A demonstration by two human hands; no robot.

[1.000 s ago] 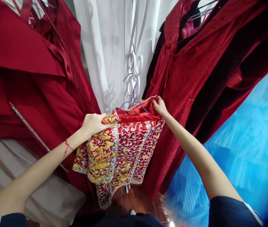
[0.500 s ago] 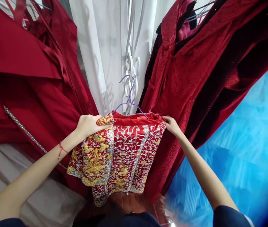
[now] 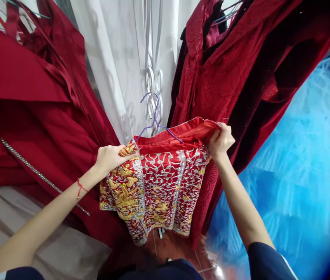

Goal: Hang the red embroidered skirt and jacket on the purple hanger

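Note:
A red skirt [image 3: 165, 186] with gold and silver embroidery hangs in front of me, its waistband spread between my two hands. My left hand [image 3: 109, 158] is closed on the left end of the waistband, thumb over the embroidered front. On the right, my right hand [image 3: 221, 142] grips the back edge of the waistband and pulls it up, so the plain red lining shows. A purple wire hanger [image 3: 155, 116] rises out of the waist opening; its lower part is hidden inside the skirt. The hanger's hook stands before white scrollwork.
Dark red dresses [image 3: 21, 128] hang on the left, one with a rhinestone band. Patterned red gowns [image 3: 217, 89] hang on the right, beside a blue tulle dress [image 3: 287, 163]. Behind are a white curtain [image 3: 100, 50] and a white scrolled metal stand [image 3: 151, 77]. Tiled floor [image 3: 179, 249] shows below.
My right hand has moved up and slightly right, lifting the back of the waistband and opening the waist wider. My left hand keeps its hold on the skirt.

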